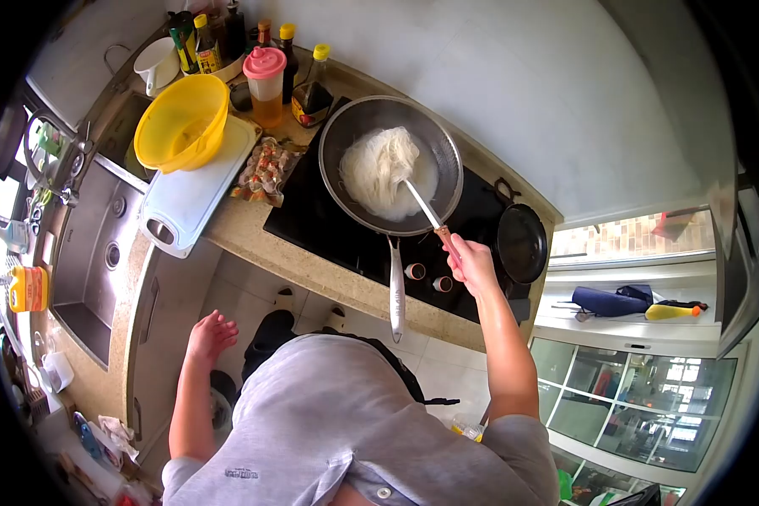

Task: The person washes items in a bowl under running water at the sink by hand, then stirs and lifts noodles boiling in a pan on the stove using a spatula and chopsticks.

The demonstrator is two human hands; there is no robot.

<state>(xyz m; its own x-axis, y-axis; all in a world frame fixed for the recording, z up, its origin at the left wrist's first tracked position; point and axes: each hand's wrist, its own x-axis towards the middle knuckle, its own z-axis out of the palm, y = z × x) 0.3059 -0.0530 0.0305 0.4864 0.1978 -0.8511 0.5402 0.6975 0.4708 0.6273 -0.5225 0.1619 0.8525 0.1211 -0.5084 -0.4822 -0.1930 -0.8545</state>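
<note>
My right hand (472, 263) is closed around the wooden handle of a metal spatula (430, 213). The spatula slants down into the wok, and its blade is hidden among the noodles. White, thin noodles (381, 164) lie heaped in cloudy liquid in the large wok (336, 187), which sits on the black stove. The wok's metal handle (397, 291) points toward me over the counter edge, with no hand on it. My left hand (212, 336) hangs in the air in front of the counter, fingers apart, holding nothing.
Left of the stove are a packet of food (266, 171), a blue-white cutting board (196, 211), a yellow bowl (153, 139) and a pink-lidded jug (266, 84). Sauce bottles (288, 59) line the wall. A black pan (521, 244) is at right; a sink (93, 287) at left.
</note>
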